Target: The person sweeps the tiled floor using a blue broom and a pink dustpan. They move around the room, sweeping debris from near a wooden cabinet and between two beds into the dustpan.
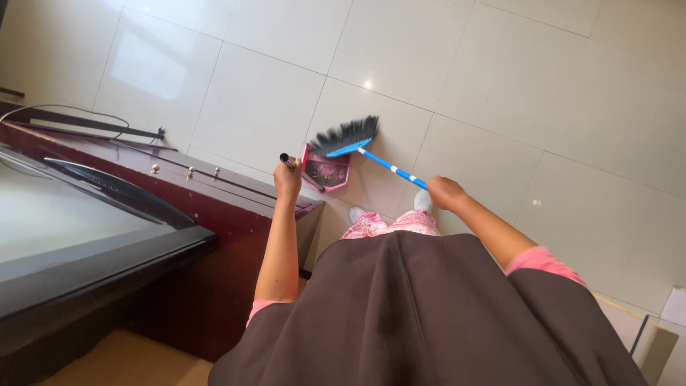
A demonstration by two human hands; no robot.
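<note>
My left hand (287,179) grips the black handle of a pink dustpan (327,170) that rests on the tiled floor with some dirt in its tray. My right hand (444,191) holds the blue-and-white stick of a broom (389,168). The broom's dark bristles (344,136) on a blue head sit right at the dustpan's far edge. My pink patterned trouser legs and white-socked feet (356,213) show below the dustpan, and a dark brown apron covers my front.
A dark reddish wooden cabinet (214,207) with small metal knobs stands to the left, close to my left arm, with a flat screen (64,214) lying on it and cables behind. Pale glossy floor tiles (543,93) spread ahead and to the right.
</note>
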